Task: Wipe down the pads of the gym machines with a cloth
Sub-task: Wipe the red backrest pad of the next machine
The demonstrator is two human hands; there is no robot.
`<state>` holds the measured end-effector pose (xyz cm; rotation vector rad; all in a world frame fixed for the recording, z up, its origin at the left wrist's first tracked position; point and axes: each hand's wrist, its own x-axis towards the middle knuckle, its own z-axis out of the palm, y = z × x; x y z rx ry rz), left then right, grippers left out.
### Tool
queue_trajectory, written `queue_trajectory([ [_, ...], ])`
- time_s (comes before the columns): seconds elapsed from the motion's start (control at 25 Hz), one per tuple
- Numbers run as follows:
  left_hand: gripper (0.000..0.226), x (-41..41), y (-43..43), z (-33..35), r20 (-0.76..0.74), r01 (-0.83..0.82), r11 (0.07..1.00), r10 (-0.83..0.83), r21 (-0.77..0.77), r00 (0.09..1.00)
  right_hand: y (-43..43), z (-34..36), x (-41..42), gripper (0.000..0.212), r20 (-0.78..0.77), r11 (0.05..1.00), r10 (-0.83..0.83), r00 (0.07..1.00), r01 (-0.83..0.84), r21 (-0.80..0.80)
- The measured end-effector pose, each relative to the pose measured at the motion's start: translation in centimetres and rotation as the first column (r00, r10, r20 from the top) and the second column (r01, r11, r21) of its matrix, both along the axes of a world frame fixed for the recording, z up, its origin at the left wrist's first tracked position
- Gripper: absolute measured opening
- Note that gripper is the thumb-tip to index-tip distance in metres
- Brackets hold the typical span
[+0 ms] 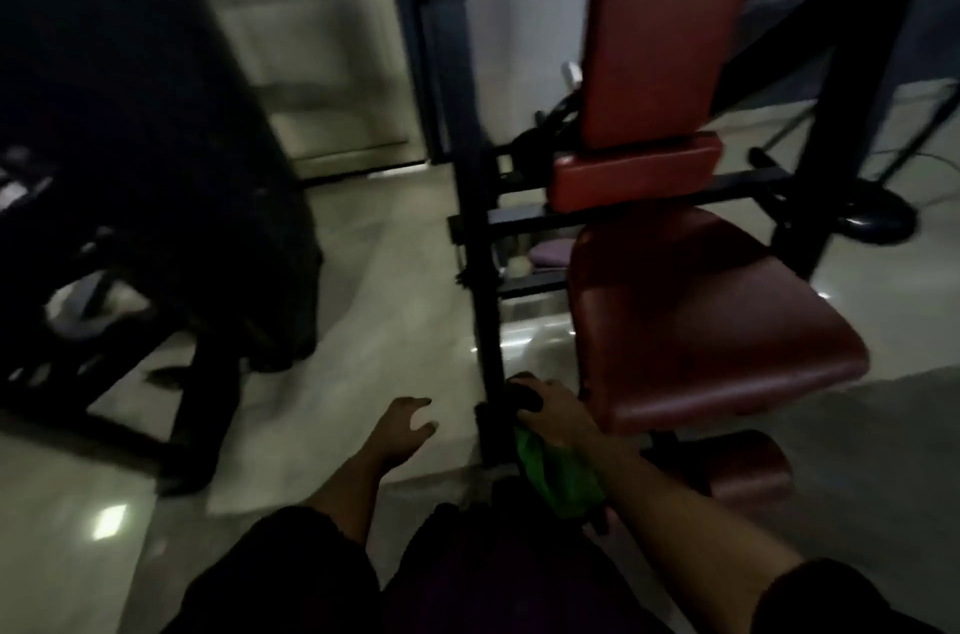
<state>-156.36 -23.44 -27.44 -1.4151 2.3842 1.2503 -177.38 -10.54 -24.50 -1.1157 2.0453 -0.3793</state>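
A gym machine with red pads fills the right half: a tall backrest pad [670, 20], a small pad [634, 176] below it, a wide seat pad [701, 316] and a low pad [748, 472] near the floor. My right hand [556, 412] is just left of the seat's front corner and holds a green cloth [561, 475] that hangs under the palm. Its fingers curl over something dark by the black upright post [467, 166]; the blur hides what it is. My left hand [408, 425] hovers over the floor with loosely spread fingers and holds nothing.
A large black machine [130, 140] stands at the left, its base frame reaching across the glossy tile floor [374, 311]. A black round plate [872, 218] sits on the machine's right side. A purple object [550, 251] lies under the seat frame. The whole frame is motion-blurred.
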Motion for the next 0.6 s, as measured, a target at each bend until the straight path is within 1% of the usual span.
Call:
queue_trajectory([
  [0.12, 0.054, 8.3, 2.4, 0.5, 0.029, -0.165, 0.985, 0.164, 0.044, 0.986, -1.5, -0.9, 5.9, 0.06, 0.028, 0.984, 0.181, 0.983, -0.18, -0.012],
  [0.2, 0.067, 14.1, 3.7, 1.1, 0.041, -0.301, 0.951, 0.298, 0.078, 0.954, -3.3, -1.4, 10.5, 0.06, 0.028, 0.942, 0.335, 0.942, -0.335, -0.009],
  [0.24, 0.07, 17.0, 4.3, 1.2, 0.041, -0.372, 0.924, 0.37, 0.09, 0.928, -4.3, -1.5, 12.9, 0.06, 0.026, 0.915, 0.404, 0.914, -0.404, -0.001],
  [0.28, 0.066, 19.9, 4.7, 1.1, 0.043, -0.455, 0.886, 0.453, 0.094, 0.89, -5.5, -1.4, 15.6, 0.059, 0.025, 0.88, 0.474, 0.88, -0.474, 0.003],
  [0.36, 0.052, 26.3, 5.5, 0.9, 0.042, -0.62, 0.779, 0.619, 0.094, 0.784, -8.1, -1.2, 21.7, 0.057, 0.031, 0.792, 0.609, 0.792, -0.61, 0.006],
  [0.4, 0.05, 29.5, 5.9, 0.9, 0.03, -0.683, 0.725, 0.683, 0.083, 0.729, -9.5, -1.1, 24.8, 0.057, 0.03, 0.746, 0.666, 0.746, -0.666, 0.003],
  [0.48, 0.05, 36.5, 6.4, 1.2, 0.019, -0.771, 0.635, 0.771, 0.046, 0.636, -12.1, -0.8, 31.8, 0.057, 0.016, 0.648, 0.762, 0.648, -0.761, -0.017],
  [0.56, 0.049, 45.1, 7.1, 2.1, 0.046, -0.825, 0.565, 0.825, -0.005, 0.564, -14.4, -0.1, 40.5, 0.057, 0.017, 0.56, 0.829, 0.559, -0.827, -0.052],
  [0.6, 0.049, 49.2, 7.6, 2.4, 0.037, -0.853, 0.52, 0.854, -0.036, 0.519, -15.4, 0.4, 44.9, 0.057, 0.021, 0.508, 0.861, 0.508, -0.858, -0.074],
])
